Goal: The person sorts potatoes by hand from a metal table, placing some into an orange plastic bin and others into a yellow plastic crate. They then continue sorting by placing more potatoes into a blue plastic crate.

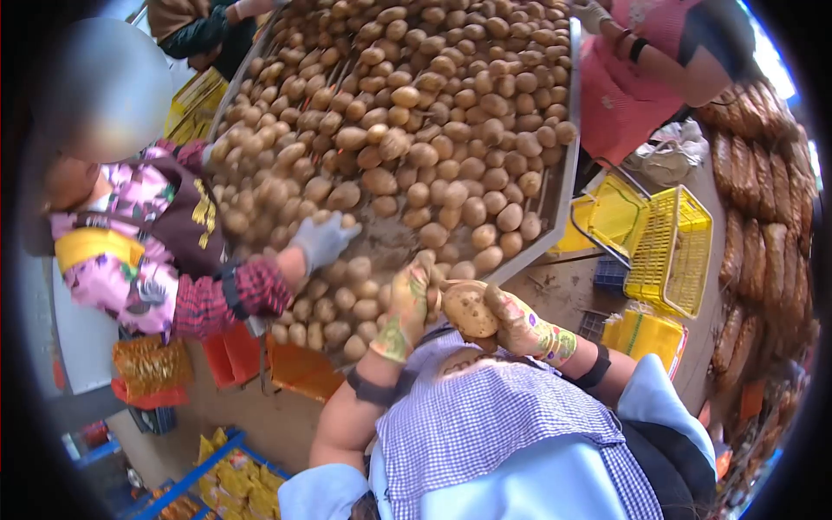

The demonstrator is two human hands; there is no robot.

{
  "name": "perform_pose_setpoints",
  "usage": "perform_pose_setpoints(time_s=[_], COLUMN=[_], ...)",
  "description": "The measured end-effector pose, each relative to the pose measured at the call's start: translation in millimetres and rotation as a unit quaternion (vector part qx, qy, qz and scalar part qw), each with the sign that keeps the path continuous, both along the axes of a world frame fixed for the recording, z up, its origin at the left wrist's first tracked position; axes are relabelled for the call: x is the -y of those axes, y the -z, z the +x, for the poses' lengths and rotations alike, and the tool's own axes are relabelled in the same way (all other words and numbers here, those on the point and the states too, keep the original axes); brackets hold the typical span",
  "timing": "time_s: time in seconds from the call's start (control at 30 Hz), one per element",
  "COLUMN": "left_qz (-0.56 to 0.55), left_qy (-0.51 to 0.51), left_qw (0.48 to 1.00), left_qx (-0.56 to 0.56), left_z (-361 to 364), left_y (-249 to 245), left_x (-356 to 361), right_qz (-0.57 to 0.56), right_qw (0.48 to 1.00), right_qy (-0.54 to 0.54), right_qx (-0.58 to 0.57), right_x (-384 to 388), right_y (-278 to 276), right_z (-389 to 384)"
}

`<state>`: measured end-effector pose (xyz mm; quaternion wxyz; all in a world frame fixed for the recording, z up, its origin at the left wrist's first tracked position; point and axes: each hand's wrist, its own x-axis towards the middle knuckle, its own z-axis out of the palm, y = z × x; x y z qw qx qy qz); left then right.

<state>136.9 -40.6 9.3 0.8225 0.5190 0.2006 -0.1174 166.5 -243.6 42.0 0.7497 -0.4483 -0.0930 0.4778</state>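
A large brown potato [469, 310] is held close in front of my apron by my right hand [518, 322], whose gloved fingers are wrapped round its right side. At the potato's left, my left hand [414, 295] wears a patterned glove and has its fingers curled. What lies inside those fingers is hidden. Just beyond both hands, many loose potatoes [422, 155] cover a metal-edged sorting table [559, 204].
On the left, a co-worker's gloved hand [322, 242] reaches over the potatoes. Another person in a pink apron [617, 95] stands at the far right. Yellow crates [669, 251] sit on the right floor, before stacked filled sacks [752, 251]. A blue-framed bin [227, 459] is lower left.
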Motion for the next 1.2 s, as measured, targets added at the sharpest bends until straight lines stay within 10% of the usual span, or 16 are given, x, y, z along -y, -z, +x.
perform_pose_setpoints(time_s=[0.23, 0.33, 0.4, 0.5, 0.67, 0.73, 1.0, 1.2], left_qz=[0.109, 0.027, 0.061, 0.305, 0.285, 0.331, 0.22, -0.138], left_qy=[0.262, 0.198, 0.156, 0.26, 0.223, 0.182, 0.187, 0.159], left_qw=[0.94, 0.975, 0.975, 0.85, 0.861, 0.79, 0.915, 0.977], left_qx=[0.191, 0.102, 0.149, 0.34, 0.358, 0.484, 0.282, -0.03], left_z=[23.0, 49.2, 51.5, 59.0, 65.4, 69.3, 71.9, 79.9], left_y=[5.1, -32.9, -40.5, -50.4, -51.7, -54.7, -46.2, -45.8], left_x=[41.7, 56.6, 73.3, 88.2, 99.5, 99.4, 88.2, 82.6], right_qz=[-0.079, -0.217, -0.378, -0.374, -0.353, -0.358, -0.37, -0.311], right_qw=[0.973, 0.925, 0.776, 0.765, 0.748, 0.742, 0.772, 0.737], right_qy=[0.166, 0.203, 0.179, 0.202, 0.261, 0.266, 0.252, 0.272], right_qx=[0.138, 0.239, 0.473, 0.484, 0.498, 0.5, 0.451, 0.535], right_x=[42.0, 61.6, 72.2, 73.7, 75.8, 74.8, 70.9, 76.6], right_y=[-37.6, -48.9, -55.0, -51.8, -42.8, -43.0, -40.6, -26.1], right_z=[24.4, 24.4, 24.3, 19.7, 13.9, 13.4, 14.4, 22.5])
